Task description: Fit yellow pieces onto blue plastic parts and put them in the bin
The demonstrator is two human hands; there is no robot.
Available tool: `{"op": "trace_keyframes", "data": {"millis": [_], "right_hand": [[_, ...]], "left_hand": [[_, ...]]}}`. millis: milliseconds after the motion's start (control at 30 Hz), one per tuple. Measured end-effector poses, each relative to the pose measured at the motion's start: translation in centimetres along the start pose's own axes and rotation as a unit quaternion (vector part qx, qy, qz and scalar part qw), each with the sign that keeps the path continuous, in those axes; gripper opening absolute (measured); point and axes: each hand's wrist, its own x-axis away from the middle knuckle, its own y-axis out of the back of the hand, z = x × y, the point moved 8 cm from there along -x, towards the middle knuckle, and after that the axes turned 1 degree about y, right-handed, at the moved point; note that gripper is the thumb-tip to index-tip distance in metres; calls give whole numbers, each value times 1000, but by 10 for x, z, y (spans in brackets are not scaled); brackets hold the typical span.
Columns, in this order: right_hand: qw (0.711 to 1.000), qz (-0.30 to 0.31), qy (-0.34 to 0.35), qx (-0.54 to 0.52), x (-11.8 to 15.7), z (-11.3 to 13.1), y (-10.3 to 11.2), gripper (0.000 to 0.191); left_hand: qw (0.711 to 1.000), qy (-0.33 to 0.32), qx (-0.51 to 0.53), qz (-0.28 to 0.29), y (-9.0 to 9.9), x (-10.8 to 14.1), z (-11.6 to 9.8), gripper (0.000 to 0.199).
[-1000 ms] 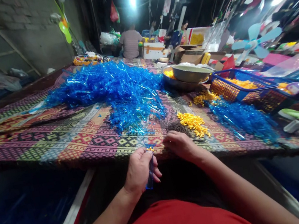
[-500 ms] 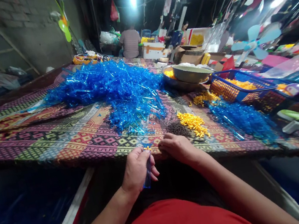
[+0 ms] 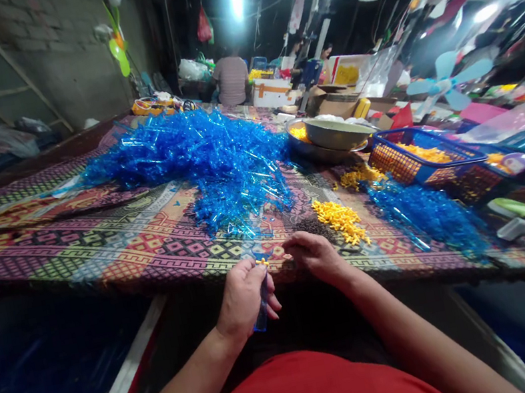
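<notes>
blue plastic strip (image 3: 262, 310), in left hand (image 3: 243, 299)

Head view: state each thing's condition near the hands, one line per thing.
left hand, closed around a clear blue plastic strip
right hand, fingers pinched, nothing visible held
blue plastic pile, heaped loose on the patterned mat
yellow pieces, lying loose in a small pile
metal bowl, resting in a wider pan

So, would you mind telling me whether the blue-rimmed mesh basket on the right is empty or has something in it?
Not empty: small yellow pieces lie inside the blue-rimmed mesh basket, showing above its wall.
</notes>
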Motion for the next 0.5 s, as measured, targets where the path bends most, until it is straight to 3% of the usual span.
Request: {"op": "trace_keyframes", "data": {"millis": [100,233,367,500], "right_hand": [[984,7,-82,-161,6,1,-5,23],[969,6,-100,-225,12,11,-10,24],[984,13,-43,-173,14,28,-8,17],[996,10,75,-54,14,53,-4,11]], "left_hand": [[1000,-9,-28,-7,0,-1,-1,23],[998,-8,-64,-14,0,0,-2,21],[993,-14,-111,-25,0,2,-5,19],[984,-40,-171,-41,0,5,-10,18]]}}
